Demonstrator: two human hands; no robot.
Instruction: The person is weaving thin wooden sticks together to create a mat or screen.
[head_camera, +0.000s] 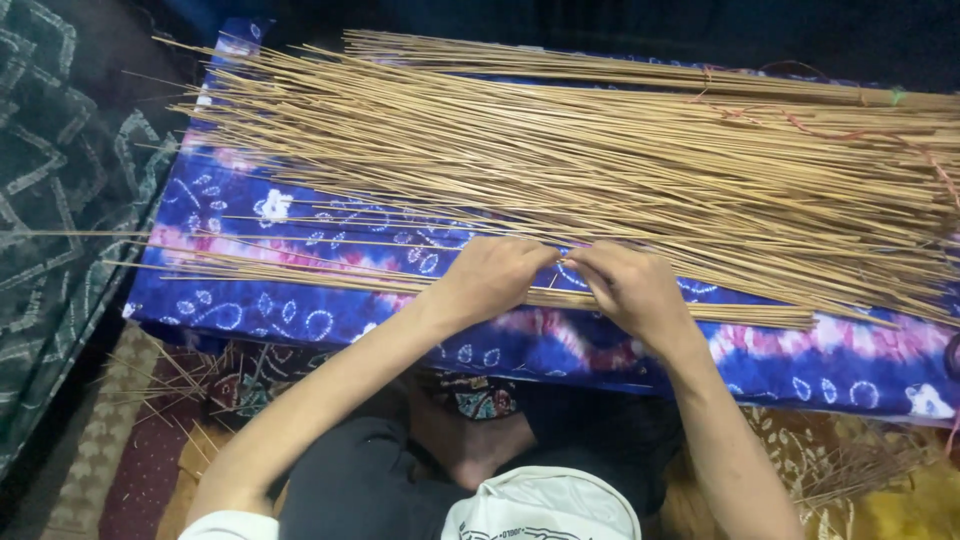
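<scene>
Both hands work at the near edge of a surface (300, 320) draped in blue-and-pink patterned cloth. The left hand (490, 278) and right hand (628, 290) meet over a thin row of sticks (330, 275), fingers pinched narrow on one or two of them where the fingertips nearly touch. The big pile (600, 150) of loose sticks lies just behind, fanned across the cloth. The step looks like picking single sticks out and lining them up; it calls for a fine, light pinch.

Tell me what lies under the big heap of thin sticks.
Under the heap of thin sticks lies a blue and pink tie-dye cloth, covering a raised surface. What that surface is stays hidden. Both hands, left hand and right hand, pinch sticks at the near edge.
</scene>
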